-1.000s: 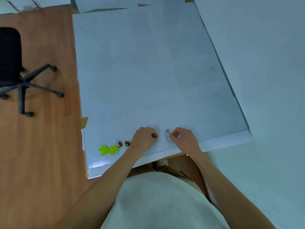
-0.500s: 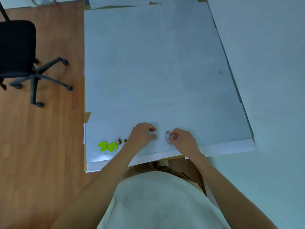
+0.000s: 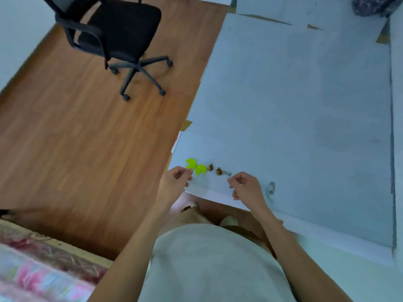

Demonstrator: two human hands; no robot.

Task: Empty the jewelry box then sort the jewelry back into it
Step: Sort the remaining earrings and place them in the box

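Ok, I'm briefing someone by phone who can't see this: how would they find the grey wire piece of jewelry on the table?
Start at the pale blue table and follow its near edge. A row of small jewelry lies there; the grey wire piece sits alone past the right hand, on its far side from the others. Unlike the bright green pair and brown beads, it is a thin, colourless loop.

Two earrings (image 3: 196,166) are bright lime green, two small earrings (image 3: 214,169) are brown. The table (image 3: 294,105) is pale blue-grey, the office chair (image 3: 117,33) black, the floor (image 3: 87,138) orange-brown wood.
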